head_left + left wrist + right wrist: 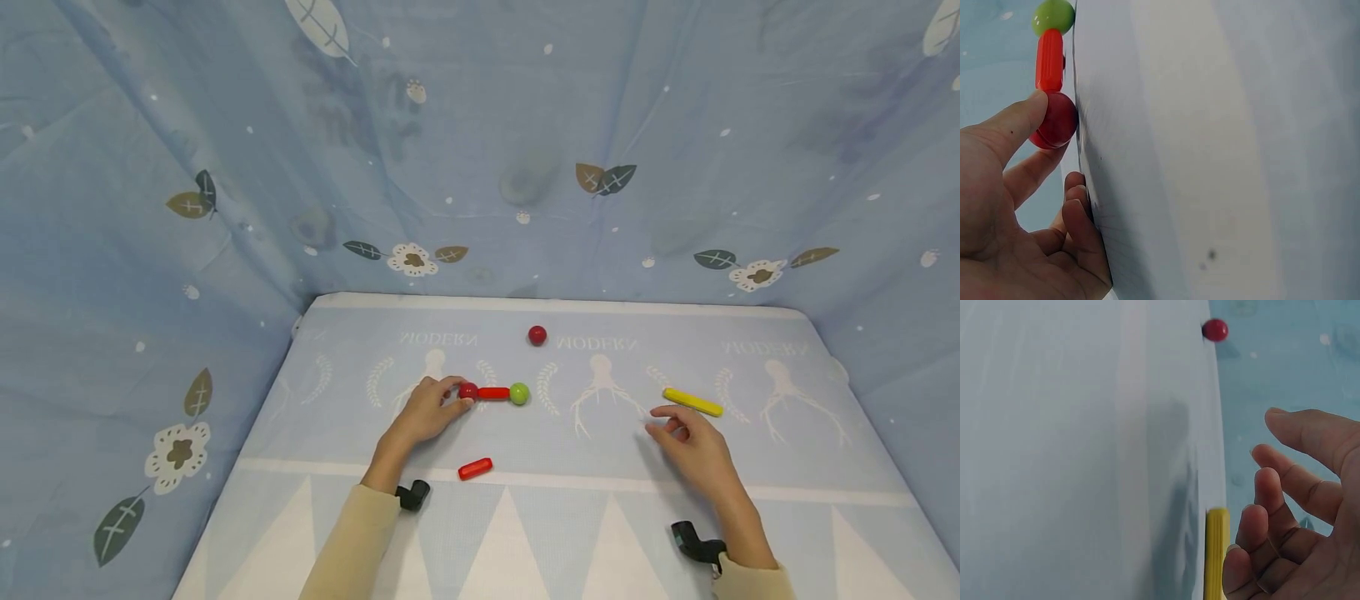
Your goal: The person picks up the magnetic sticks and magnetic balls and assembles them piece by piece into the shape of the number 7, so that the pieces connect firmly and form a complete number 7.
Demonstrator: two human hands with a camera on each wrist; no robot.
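Observation:
Between thumb and forefinger my left hand (431, 408) pinches a dark red ball (1057, 122). A short red rod (493, 393) joins that ball to a green ball (519, 393), making one straight piece along the tabletop. In the left wrist view the green ball (1054, 17) is at the far end of the rod (1050, 59). My right hand (693, 446) holds nothing, its fingers loosely bent and the thumb apart. Just beyond its fingertips lies a yellow rod (693, 402), longer than the red one; the right wrist view shows its end (1216, 550) beside the fingers.
Another red rod (476, 468) lies nearer the front, between the arms. Farther back on the patterned tablecloth (600, 450) sits a second dark red ball (537, 335). Blue printed curtains (480, 150) hang behind the table and at both sides. Black wrist mounts (697, 543) stick out by the sleeves.

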